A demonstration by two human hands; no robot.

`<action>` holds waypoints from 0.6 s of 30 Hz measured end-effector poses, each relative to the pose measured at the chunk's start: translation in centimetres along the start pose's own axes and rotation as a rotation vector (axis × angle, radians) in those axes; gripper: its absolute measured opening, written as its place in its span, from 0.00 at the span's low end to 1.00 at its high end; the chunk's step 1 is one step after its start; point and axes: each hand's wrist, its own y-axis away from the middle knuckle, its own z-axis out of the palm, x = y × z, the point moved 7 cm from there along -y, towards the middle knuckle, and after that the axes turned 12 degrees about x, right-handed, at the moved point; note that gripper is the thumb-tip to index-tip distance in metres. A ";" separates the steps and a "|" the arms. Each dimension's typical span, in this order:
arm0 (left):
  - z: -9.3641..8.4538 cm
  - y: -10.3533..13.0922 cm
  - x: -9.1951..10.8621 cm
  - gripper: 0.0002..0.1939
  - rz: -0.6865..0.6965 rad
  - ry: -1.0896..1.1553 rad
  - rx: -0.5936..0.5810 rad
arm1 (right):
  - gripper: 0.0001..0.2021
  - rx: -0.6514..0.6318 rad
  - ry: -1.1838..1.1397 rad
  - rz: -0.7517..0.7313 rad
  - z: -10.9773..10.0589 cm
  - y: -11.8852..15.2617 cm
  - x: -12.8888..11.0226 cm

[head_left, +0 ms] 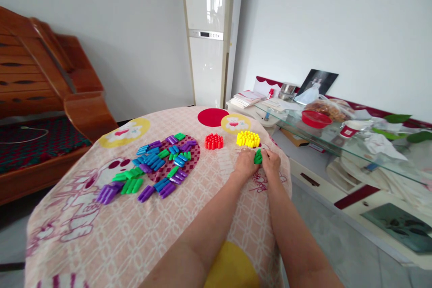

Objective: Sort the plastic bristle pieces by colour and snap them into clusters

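Observation:
My left hand [247, 162] and my right hand [271, 160] meet at the right side of the cloth-covered round table. Between them, fingers closed in from both sides, is a small group of green plastic pegs [258, 156]. Just beyond my hands stands a tight cluster of yellow pegs [248, 138]. A similar cluster of red pegs [213, 141] is upright to its left. Further left, blue pegs [148, 160], purple pegs [108, 192] and more green pegs [132, 185] lie scattered on their sides in short rows.
A patterned pink tablecloth [189, 229] covers the table. On the right, a glass-topped cabinet carries a red bowl [316, 119], a paper cup [351, 129], papers [248, 98] and a photo [317, 84]. A wooden sofa [81, 103] stands left, a white cabinet-like appliance [206, 67] behind.

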 end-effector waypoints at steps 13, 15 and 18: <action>0.5 -1.0 -1.1 0.19 -0.179 0.276 0.038 | 0.25 -0.006 0.009 0.063 -0.5 0.0 -0.3; 0.8 -1.1 -0.9 0.20 -0.162 0.279 0.038 | 0.26 -0.012 0.018 0.080 -0.5 0.0 -0.3; 0.9 -1.0 -0.6 0.17 -0.119 0.248 0.035 | 0.28 -0.024 0.039 0.076 -0.4 0.0 -0.3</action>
